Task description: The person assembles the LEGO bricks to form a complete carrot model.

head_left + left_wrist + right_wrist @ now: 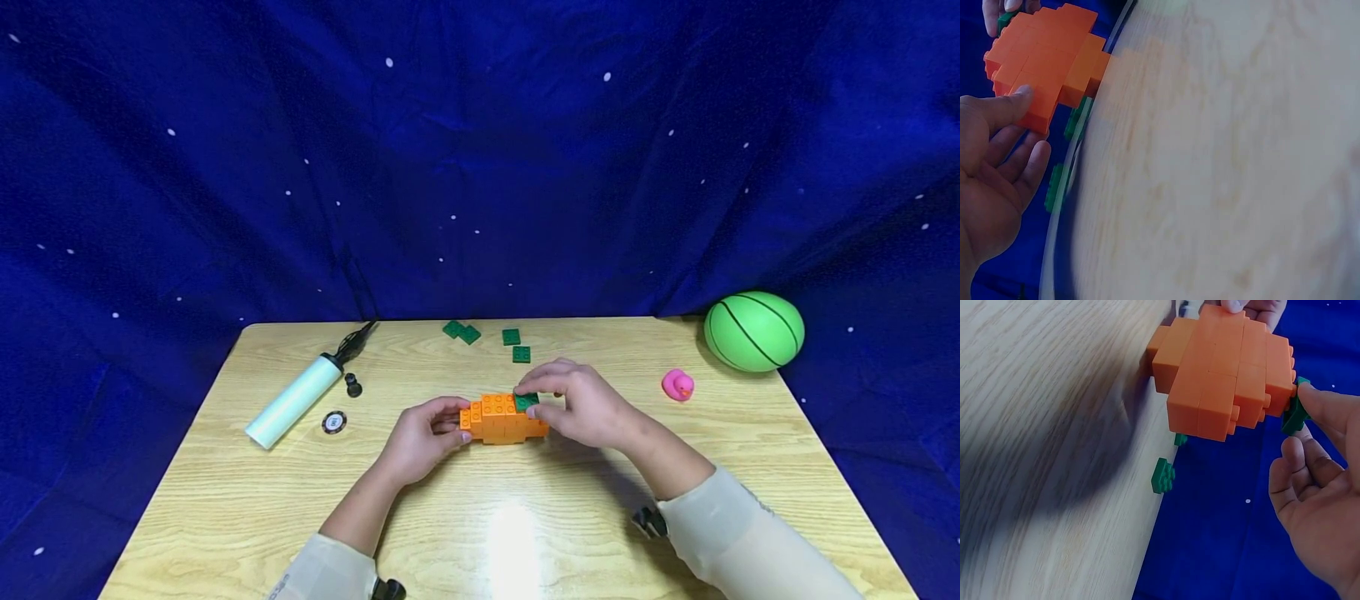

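- The left hand pinches the left end of the orange blocks, thumb on one side, fingers on the other.
- The right hand has its thumb and fingers clamped on a green plate, tilted against the studs at the blocks' right end; I cannot tell whether it is fastened.
- The blocks are joined in steps, midway across the table.
- To the left lie a chip, a pump and, between them, a pawn.
- To the right, a pink duck, then a green ball.
- Four loose plates, also green, lie near the far edge.
- Behind hangs blue cloth.
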Available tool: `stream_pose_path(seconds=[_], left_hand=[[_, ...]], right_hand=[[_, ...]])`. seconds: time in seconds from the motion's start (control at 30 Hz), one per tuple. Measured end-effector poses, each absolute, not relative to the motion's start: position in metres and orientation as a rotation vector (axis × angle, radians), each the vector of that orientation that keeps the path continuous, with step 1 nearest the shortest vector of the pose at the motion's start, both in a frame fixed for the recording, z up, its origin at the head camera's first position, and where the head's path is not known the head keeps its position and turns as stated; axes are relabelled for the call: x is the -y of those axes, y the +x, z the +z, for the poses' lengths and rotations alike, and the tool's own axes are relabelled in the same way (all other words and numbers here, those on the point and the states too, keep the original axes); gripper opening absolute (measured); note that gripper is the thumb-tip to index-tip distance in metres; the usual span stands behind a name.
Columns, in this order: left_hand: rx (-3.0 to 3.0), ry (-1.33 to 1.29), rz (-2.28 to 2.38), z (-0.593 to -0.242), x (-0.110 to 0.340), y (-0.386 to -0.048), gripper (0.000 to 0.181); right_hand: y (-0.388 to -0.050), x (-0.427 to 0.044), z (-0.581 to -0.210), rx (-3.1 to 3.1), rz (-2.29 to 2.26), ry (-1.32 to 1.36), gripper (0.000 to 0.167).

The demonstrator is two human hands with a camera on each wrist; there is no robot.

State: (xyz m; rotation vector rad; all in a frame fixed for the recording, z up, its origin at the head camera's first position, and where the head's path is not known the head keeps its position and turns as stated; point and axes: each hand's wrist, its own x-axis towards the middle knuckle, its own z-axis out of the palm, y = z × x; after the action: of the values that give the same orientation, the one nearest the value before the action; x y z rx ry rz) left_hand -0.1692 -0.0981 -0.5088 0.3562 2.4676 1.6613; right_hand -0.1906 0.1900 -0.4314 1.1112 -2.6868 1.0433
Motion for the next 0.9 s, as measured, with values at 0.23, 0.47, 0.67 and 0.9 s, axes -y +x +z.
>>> stream_pose_path(seconds=[0.23,0.47,0.67,0.9], left_hand=[[-2.455,0.340,1.671,-0.5107,0.0991,-0.1698,0.039],[-2.460,0.342,1.673,-0.5102,0.0991,-0.1688,0.039],[-2.462,0.351,1.683,-0.5084,0.0973,-0.1680,0.039],[-2.463,0.351,1.691,-0.5079,0.0964,-0.1677,0.039]], right_hand=[[-0.1894,-0.1892,-0.4322,2.709,0.990,1.110,0.029],[-0.1890,-0.1887,-0.4329,2.704,0.988,1.114,0.028],[-0.1883,-0.1884,-0.4332,2.698,0.982,1.117,0.026],[-0.1885,-0.1862,-0.4311,2.725,0.944,1.099,0.025]])
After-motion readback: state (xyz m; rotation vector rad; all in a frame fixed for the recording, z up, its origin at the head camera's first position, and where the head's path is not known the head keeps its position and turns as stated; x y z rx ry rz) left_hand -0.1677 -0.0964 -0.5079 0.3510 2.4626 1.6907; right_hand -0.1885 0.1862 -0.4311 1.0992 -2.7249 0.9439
